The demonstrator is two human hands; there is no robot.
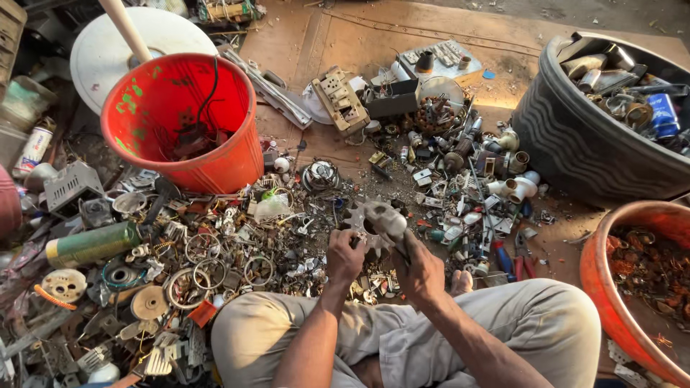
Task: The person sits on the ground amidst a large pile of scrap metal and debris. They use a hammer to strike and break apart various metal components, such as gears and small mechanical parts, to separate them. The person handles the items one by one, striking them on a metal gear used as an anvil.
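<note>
Grey metal gear point(377, 224) is sitting just ahead of both hands, left hand point(345, 256) and right hand point(420, 273) gripping it together from below.

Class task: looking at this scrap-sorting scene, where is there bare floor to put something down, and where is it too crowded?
Bare board lies behind the red bucket and left of the black tub. Scrap pile before the left hand and right hand, holding a gear, is packed.

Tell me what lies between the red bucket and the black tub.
In the head view, between the red bucket and the black tub lies a spread of scrap: a beige socket strip, a dark box and small metal fittings on the floor.
</note>
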